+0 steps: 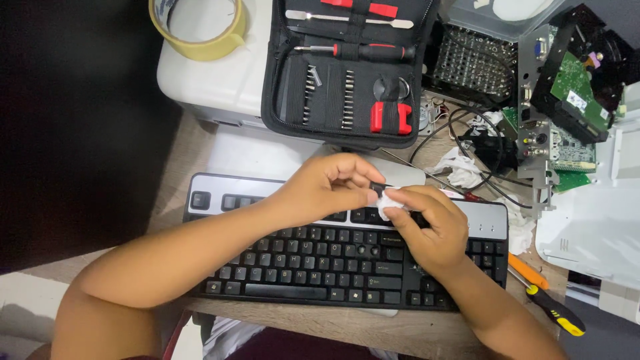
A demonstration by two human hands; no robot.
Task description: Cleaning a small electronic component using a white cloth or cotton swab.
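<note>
Both hands are over the upper middle of the black keyboard (300, 257), which lies flat on the wooden counter (400, 330). My left hand (327, 187) has its grip clamped: thumb and fingertips pinch a small dark piece (379, 189), too small to identify. My right hand (430, 230) has its grip closed around a white wad of tissue (390, 203), pressed against that dark piece. The two hands touch at the fingertips, just above the keyboard's top key rows.

Behind the keyboard, an open black tool case (350, 73) shows driver bits, a red-and-black screwdriver and red clips. A roll of yellow tape (200, 30) sits on a white box (220, 80) to the left of the case. To the right: tangled black cables (467, 133), green circuit boards (577, 87), crumpled tissue (460, 167). A yellow-and-black handled tool (553, 310) lies near my right forearm.
</note>
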